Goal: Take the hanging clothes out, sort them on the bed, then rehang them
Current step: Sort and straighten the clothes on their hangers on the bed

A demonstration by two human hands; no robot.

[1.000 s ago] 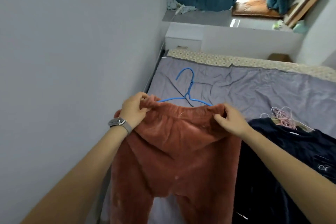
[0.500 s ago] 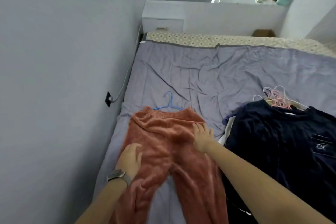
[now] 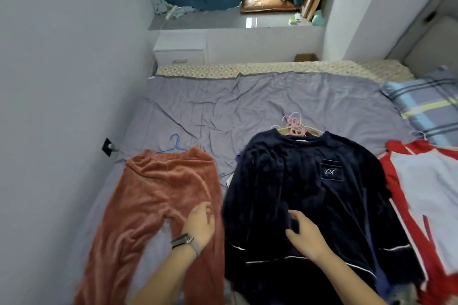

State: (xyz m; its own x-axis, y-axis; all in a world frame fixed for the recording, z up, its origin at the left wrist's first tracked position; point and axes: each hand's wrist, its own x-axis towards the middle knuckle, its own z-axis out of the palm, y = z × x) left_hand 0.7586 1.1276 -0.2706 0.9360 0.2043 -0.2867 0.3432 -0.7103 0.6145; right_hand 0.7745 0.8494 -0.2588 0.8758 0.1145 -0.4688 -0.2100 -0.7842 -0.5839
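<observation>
Already you have the clothes out and laid in piles on the bed (image 3: 247, 106); rehanging looks untouched. Your left hand (image 3: 199, 224) rests flat and relaxed on the rust trousers (image 3: 158, 195), near left, while your right hand (image 3: 306, 233) curls into the navy top (image 3: 322, 193) just right.
</observation>
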